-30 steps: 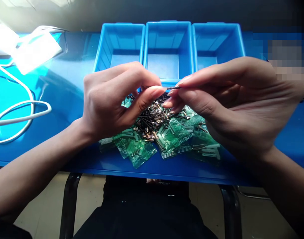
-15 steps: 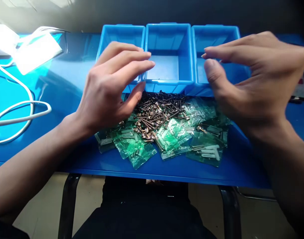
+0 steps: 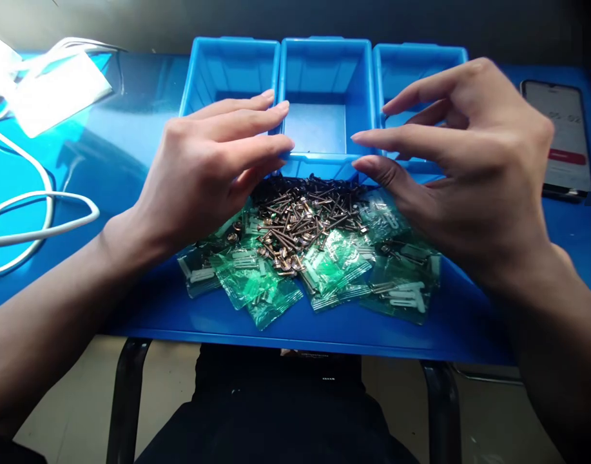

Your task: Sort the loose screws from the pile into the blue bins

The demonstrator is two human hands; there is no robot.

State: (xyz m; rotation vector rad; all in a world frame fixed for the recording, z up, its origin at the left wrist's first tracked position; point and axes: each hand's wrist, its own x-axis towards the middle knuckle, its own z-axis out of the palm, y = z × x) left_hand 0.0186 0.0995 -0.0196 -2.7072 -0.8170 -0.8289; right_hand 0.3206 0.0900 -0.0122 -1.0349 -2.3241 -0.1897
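Observation:
A pile of loose screws [image 3: 295,225] lies on the blue table, dark ones at the back and brassy ones in front. Around its front and sides are several clear green plastic packets [image 3: 261,283] with white plastic pieces and screws inside. My left hand [image 3: 208,161] hovers over the pile's left side, its fingers stretched apart and holding nothing. Opposite it, my right hand [image 3: 469,148] is raised above the right side, fingers spread, nothing visible in its grasp. Both hands are close to the front walls of the blue bins, partly covering the left bin [image 3: 232,71] and right bin [image 3: 421,61].
The middle blue bin [image 3: 319,122] stands between the other two in a row behind the pile. A phone [image 3: 561,142] lies at the right. On the left are a looped white cable [image 3: 44,193] and a bright white object [image 3: 58,93]. The table's front edge [image 3: 295,348] is near my lap.
My right hand has moved left toward the middle bin and its fingers have spread, uncovering the phone. My left hand has shifted slightly left and down. The view has moved a little.

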